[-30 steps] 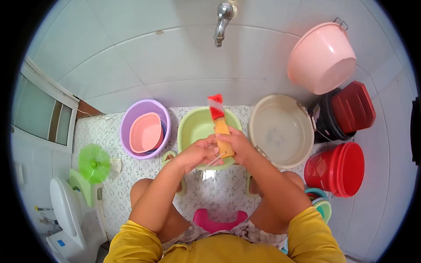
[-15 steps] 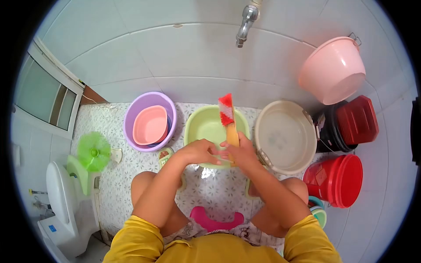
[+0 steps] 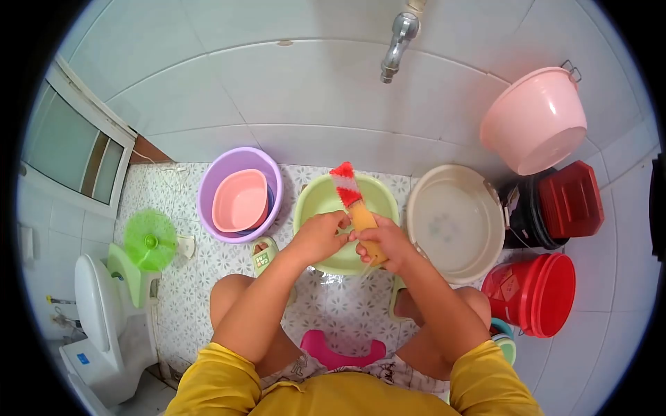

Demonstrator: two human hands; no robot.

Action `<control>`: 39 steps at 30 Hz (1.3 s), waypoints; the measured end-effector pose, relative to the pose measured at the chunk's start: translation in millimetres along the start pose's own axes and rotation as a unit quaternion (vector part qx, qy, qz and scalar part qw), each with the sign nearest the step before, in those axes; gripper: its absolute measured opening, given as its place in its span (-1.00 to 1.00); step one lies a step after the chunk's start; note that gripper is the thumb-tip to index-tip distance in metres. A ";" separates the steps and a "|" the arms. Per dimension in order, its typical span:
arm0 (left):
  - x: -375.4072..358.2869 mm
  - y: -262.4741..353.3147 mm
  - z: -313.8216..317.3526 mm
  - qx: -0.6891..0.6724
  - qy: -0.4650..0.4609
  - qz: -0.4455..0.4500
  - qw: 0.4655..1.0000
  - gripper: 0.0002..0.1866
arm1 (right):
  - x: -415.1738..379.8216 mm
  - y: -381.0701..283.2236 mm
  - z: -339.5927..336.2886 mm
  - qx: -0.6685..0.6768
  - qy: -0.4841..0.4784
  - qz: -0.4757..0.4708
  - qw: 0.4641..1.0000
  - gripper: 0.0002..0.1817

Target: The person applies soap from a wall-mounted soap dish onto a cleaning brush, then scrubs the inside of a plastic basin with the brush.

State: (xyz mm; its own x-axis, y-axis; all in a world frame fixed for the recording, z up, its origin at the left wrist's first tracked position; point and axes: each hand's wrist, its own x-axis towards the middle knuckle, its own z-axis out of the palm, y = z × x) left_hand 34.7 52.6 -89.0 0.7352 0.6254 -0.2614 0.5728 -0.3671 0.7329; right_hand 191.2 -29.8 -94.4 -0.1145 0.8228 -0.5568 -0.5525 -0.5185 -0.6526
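My right hand (image 3: 388, 244) is wrapped round the yellow handle of a scrub brush (image 3: 362, 220). The brush tilts up and to the left, its red and white bristles facing me. Beside the handle, my left hand (image 3: 320, 237) has its fingers bent, with a gap between thumb and forefinger; I see nothing held in it. Below both hands stands a light green basin (image 3: 378, 191) on the floor; how much water it holds is hard to make out.
Right of the green basin is a beige tub (image 3: 454, 225) of cloudy water. A purple basin (image 3: 208, 201) with a pink basin (image 3: 239, 201) inside stands left. Red buckets (image 3: 551, 295) line the right wall, below a hanging pink bucket (image 3: 541, 121). A tap (image 3: 397, 48) juts overhead; a toilet (image 3: 94, 305) is left.
The brush has turned so its bristles face me and its head leans further left. My left hand has risen slightly and moved right, towards the handle.
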 end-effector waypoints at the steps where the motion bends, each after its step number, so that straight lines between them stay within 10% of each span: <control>1: -0.8 -1.6 -0.2 0.000 0.001 0.001 1.000 -0.67 | -1.9 -0.3 2.0 -0.002 0.000 -0.001 1.000 -0.63; 22: -4.3 -10.8 4.3 0.054 0.075 0.042 0.995 -0.76 | 5.9 10.5 10.0 -0.105 0.025 -0.062 0.992 -0.61; 27: -1.0 -0.6 -13.1 -0.020 0.119 -0.114 0.986 -0.77 | -2.5 1.1 10.9 -0.067 -0.025 -0.023 0.997 -0.53; 39: 6.3 -2.2 -8.7 -0.330 0.142 -0.027 0.933 -0.68 | -12.6 -0.1 13.8 -0.055 -0.023 -0.042 0.997 -0.58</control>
State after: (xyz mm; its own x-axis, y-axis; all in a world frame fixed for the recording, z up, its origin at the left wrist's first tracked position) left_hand 34.9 63.3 -86.8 0.5321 0.8223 -0.2016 0.1897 0.1162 0.9749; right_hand 181.3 -36.9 -80.3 -0.1115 0.8726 -0.4755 -0.4681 -0.4681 -0.7495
